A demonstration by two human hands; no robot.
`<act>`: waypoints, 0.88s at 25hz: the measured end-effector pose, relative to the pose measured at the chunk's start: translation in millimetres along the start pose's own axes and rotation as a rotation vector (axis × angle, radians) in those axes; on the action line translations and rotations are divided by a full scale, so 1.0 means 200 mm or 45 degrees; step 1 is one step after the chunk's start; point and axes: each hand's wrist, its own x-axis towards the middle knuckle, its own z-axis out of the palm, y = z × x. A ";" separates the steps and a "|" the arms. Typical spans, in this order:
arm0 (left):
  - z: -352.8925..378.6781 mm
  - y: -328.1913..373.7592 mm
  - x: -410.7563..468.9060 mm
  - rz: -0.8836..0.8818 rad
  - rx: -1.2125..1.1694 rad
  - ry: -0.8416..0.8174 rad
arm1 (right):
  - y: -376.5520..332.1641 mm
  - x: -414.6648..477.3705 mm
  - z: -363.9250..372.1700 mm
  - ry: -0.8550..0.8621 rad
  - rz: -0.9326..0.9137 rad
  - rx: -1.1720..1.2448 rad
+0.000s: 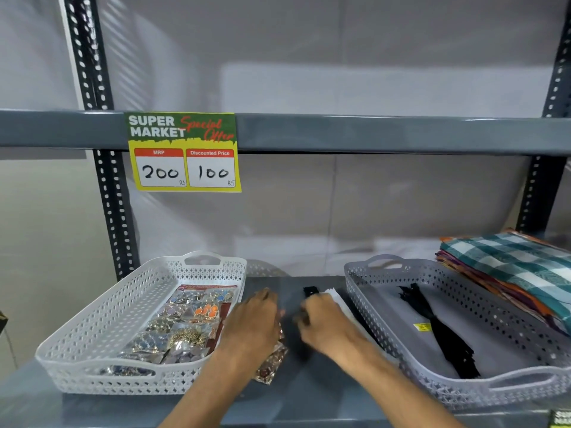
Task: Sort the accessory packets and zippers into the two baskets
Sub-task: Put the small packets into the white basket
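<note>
Both hands are working the gap between the 2 baskets on the shelf (309, 393): the left hand (253, 322) is lying flat on a loose accessory packet (272, 362), the right hand (324, 319) is curled around something dark and blurry, can't tell what. White basket (92, 344) at the left edge is holding packets (185, 322), grey basket (386, 304) on the right is holding black zippers (438, 329).

Price sign (184, 152) on shelf beam (370, 134); folded fabrics (519, 270) right

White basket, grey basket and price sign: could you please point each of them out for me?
white basket (102, 316), head view, on its bare left wall.
grey basket (386, 307), head view, on its bare left wall.
price sign (184, 152), head view, at its centre.
</note>
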 end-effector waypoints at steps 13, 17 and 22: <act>0.35 -0.05 -0.01 -0.105 -0.020 -0.084 | 0.27 -0.04 0.14 -0.158 0.150 -0.514; 0.30 -0.04 -0.03 -0.069 -0.114 0.055 | 0.25 -0.01 0.06 0.115 0.093 -0.433; 0.16 0.05 -0.05 -0.019 -0.427 0.136 | 0.21 0.02 -0.07 0.046 0.161 -0.487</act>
